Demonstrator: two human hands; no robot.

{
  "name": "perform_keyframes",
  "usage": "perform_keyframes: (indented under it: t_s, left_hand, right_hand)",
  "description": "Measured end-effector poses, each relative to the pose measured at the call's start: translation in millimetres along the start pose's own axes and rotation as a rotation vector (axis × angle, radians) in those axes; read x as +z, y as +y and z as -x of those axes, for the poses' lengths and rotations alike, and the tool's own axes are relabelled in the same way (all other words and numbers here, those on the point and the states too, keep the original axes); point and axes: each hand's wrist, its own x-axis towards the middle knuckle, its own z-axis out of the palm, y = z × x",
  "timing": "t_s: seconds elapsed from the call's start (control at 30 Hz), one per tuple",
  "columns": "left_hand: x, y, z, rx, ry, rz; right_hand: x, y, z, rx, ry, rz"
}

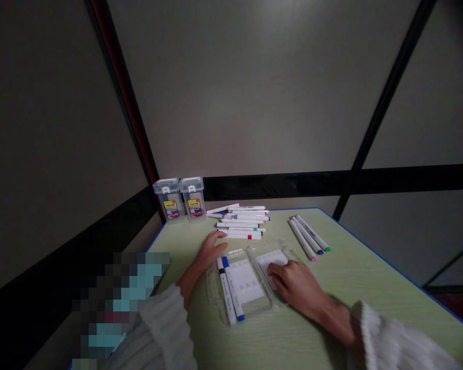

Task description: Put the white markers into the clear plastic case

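An open clear plastic case (264, 308) lies flat on the table, with printed white cards in both halves. In its left half rest two white markers side by side, a black-banded marker (226, 293) and a blue-capped marker (233, 290). My left hand (211, 250) is open beyond that half, thumb apart, its fingertips at the left end of a red-banded marker (241, 236). Over the right half, my right hand (293, 281) has its fingers curled down and closed. Whatever they may hold is hidden.
Several white markers (241, 221) lie in a row at the back. Three more markers (308, 237) lie at the right. Two lidded clear boxes (193, 198) stand at the back left corner, near the wall (254, 103). A pixelated patch (135, 298) covers something left of the table.
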Motion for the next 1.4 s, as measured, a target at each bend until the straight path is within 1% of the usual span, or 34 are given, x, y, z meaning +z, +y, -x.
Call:
perform_keyframes:
  t_s: [0.27, 0.53, 0.7, 0.9, 1.07, 1.4]
  left_hand:
    - [0.2, 5.0, 1.2, -0.056, 0.009, 0.059]
    - [-0.7, 2.6, 1.7, 0.029, 0.005, -0.043]
    - [-1.0, 1.9, 1.1, 0.042, 0.021, -0.067]
    - [-3.4, 3.5, 1.0, 0.042, 0.003, -0.145]
    - [-2.3, -1.4, -1.9, 0.035, 0.005, -0.192]
    - [-3.1, -6.2, -3.6, 0.031, -0.066, -0.193]
  right_hand:
    - [0.9, -0.1, 0.5, -0.014, -0.004, -0.004]
    - [2.1, -0.1, 0.6, -0.033, 0.007, -0.005]
    - [4.2, 0.5, 1.1, -0.050, 0.015, -0.012]
    - [3.0, -0.5, 1.8, -0.052, 0.021, -0.011]
    - [2.7, -1.0, 1.5, -0.060, 0.011, -0.007]
    - [1.4, -2.0, 1.6, -0.073, 0.003, -0.015]
